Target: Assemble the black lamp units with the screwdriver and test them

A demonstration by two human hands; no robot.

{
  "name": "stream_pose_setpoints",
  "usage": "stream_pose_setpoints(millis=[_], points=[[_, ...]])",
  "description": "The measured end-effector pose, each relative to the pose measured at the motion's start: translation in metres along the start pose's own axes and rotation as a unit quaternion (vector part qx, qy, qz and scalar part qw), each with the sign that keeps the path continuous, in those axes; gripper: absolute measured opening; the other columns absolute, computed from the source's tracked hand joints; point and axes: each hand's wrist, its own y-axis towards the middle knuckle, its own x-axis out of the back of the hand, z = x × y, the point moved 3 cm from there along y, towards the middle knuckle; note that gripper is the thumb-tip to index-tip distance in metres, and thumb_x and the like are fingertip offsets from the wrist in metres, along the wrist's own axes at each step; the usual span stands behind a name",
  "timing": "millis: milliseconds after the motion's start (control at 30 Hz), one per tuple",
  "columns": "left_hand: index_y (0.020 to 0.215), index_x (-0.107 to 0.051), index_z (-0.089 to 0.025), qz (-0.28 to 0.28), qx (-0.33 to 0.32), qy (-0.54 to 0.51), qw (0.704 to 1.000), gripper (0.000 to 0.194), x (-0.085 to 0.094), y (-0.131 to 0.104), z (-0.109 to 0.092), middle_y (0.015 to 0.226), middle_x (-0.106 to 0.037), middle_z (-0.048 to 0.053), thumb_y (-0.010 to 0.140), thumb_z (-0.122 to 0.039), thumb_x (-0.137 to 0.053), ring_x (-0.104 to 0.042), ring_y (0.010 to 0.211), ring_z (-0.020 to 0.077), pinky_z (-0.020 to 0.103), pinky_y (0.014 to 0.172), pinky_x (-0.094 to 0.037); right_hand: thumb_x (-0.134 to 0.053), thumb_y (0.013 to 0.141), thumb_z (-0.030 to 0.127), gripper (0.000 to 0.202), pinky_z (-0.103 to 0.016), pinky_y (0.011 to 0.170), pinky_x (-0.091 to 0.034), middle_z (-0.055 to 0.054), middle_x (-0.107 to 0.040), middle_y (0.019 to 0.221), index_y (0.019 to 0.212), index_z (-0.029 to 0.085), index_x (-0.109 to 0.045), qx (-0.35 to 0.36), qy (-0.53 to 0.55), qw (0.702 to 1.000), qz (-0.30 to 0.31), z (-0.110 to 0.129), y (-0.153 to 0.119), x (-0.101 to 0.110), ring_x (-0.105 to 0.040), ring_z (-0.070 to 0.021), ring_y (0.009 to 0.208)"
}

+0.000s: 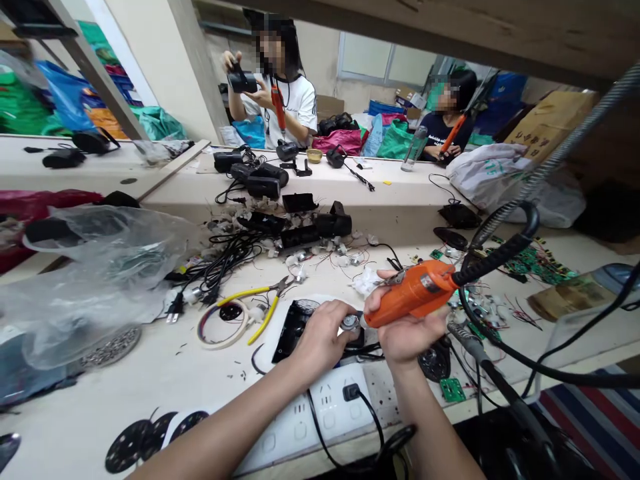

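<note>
My right hand is wrapped round an orange electric screwdriver, which lies nearly level with its tip pointing left. My left hand has its fingers curled round a small round metallic part, right at the screwdriver's tip. Beneath and beside my left hand is an open black housing on a white surface. Black wires run under the part, between my two hands. Yellow-handled pliers and a roll of tape are to the left of the housing.
White power strips lie in front. Black cables, housings and small wired parts spread behind. Plastic bags are at left, circuit boards and a jar at right. Two people sit across the bench.
</note>
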Motion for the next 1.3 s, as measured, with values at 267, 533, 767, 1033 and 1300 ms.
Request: stream_pose_setpoints(millis=[267, 533, 767, 1033, 1300], points=[[0.101, -0.063, -0.019, -0.002, 0.017, -0.008, 1.000, 0.029, 0.000, 0.003, 0.004, 0.109, -0.064, 0.008, 0.073, -0.012, -0.068, -0.057, 0.105, 0.0239, 0.037, 0.093, -0.044, -0.039, 0.072, 0.080, 0.070, -0.029, 0.037, -0.042, 0.001, -0.053, 0.048, 0.087, 0.017, -0.066, -0.016, 0.002, 0.998, 0.057, -0.004, 0.001, -0.004, -0.049, -0.0154, 0.038], [0.089, -0.064, -0.019, -0.004, 0.037, 0.007, 0.999, 0.017, -0.002, 0.006, 0.002, 0.091, -0.067, 0.004, 0.073, -0.015, -0.068, -0.060, 0.092, 0.0231, 0.034, 0.083, -0.045, -0.045, 0.071, 0.080, 0.065, -0.029, 0.035, -0.042, -0.001, -0.057, 0.062, 0.084, 0.019, -0.063, -0.045, 0.012, 0.995, 0.093, -0.007, 0.003, -0.010, -0.047, -0.0130, 0.040], [0.083, -0.061, -0.020, -0.037, 0.065, 0.017, 0.997, 0.012, -0.007, 0.007, 0.000, 0.085, -0.065, 0.005, 0.072, -0.016, -0.065, -0.059, 0.093, 0.0247, 0.035, 0.081, -0.045, -0.044, 0.070, 0.081, 0.069, -0.027, 0.036, -0.040, -0.001, -0.057, 0.056, 0.084, 0.018, -0.067, -0.040, 0.000, 0.996, 0.079, -0.005, 0.001, -0.011, -0.047, -0.0136, 0.041], [0.082, -0.061, -0.019, -0.047, 0.084, 0.014, 0.995, 0.014, -0.008, 0.008, 0.002, 0.085, -0.065, 0.004, 0.069, -0.016, -0.067, -0.060, 0.090, 0.0237, 0.034, 0.079, -0.045, -0.047, 0.074, 0.075, 0.062, -0.031, 0.039, -0.045, -0.001, -0.057, 0.056, 0.087, 0.018, -0.067, -0.020, 0.013, 0.996, 0.081, 0.015, 0.001, -0.016, -0.048, -0.0149, 0.039], [0.092, -0.055, -0.021, -0.049, 0.068, 0.023, 0.996, 0.019, -0.001, -0.003, 0.008, 0.091, -0.062, 0.005, 0.075, -0.017, -0.062, -0.056, 0.093, 0.0249, 0.036, 0.078, -0.046, -0.039, 0.073, 0.078, 0.067, -0.029, 0.038, -0.042, 0.001, -0.052, 0.047, 0.084, 0.018, -0.068, -0.069, 0.054, 0.989, 0.122, -0.001, 0.002, -0.032, -0.049, -0.0161, 0.040]])
